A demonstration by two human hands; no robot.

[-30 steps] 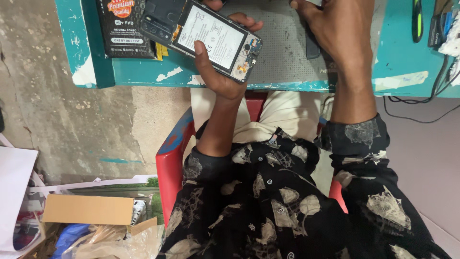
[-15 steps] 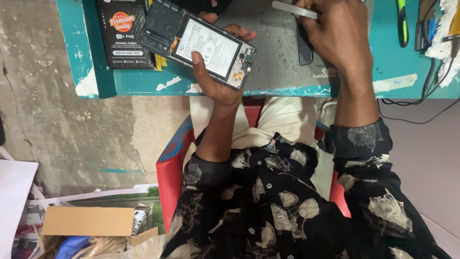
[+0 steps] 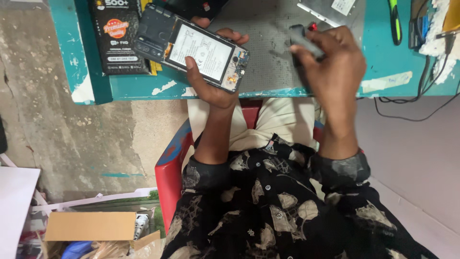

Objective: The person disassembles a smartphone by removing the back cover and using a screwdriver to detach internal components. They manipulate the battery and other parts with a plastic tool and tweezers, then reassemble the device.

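Over the teal bench edge, head view | left hand (image 3: 211,79) wraps thumb and fingers around opened phone (image 3: 191,47), back up, long axis slanting up-left to down-right | right hand (image 3: 330,62) just right of it, fingers curled pinching small grey tool (image 3: 304,41) above grey mat (image 3: 268,52) | right hand nearer phone's lower end

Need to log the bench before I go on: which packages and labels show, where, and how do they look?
Black box: flat, orange round badge, table's left end.
White label: rectangular, on the open phone in the left hand.
Small white sticker: on metal plate, top edge.
Brown carton: floor, lower left.
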